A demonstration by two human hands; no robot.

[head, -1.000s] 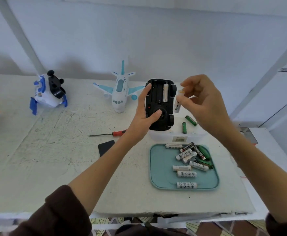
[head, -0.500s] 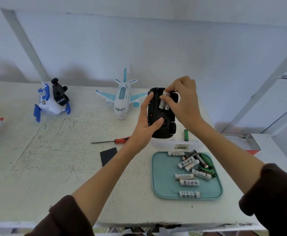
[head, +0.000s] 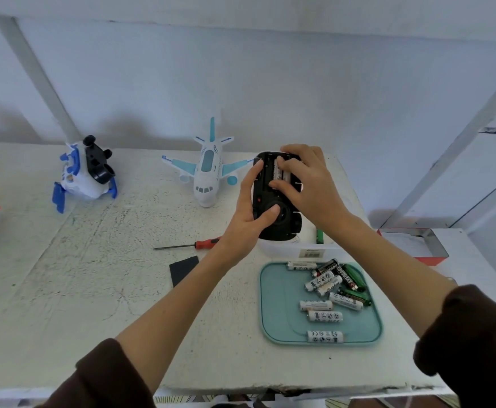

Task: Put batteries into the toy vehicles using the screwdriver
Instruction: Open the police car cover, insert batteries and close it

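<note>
My left hand (head: 248, 214) grips a black toy car (head: 271, 229) turned underside up, thumb on its round hub. My right hand (head: 311, 184) lies over the open battery compartment, thumb and forefinger pinching a white battery (head: 282, 173) that sits in the slot. A red-handled screwdriver (head: 199, 245) lies on the table left of my left wrist, with the black compartment cover (head: 183, 269) just below it. Several loose batteries (head: 329, 290) lie in a teal tray (head: 270, 319) at the front right.
A white and blue toy airplane (head: 208, 175) stands behind the screwdriver. At the far left a blue and white toy vehicle (head: 84, 175) lies on its side. A white container (head: 285, 248) holding a green battery (head: 319, 235) sits under the car. A red box (head: 411, 242) stands right.
My right hand brought a white battery from the air beside the car down into the compartment and now lies flat over it. The left hand kept hold of the car.
</note>
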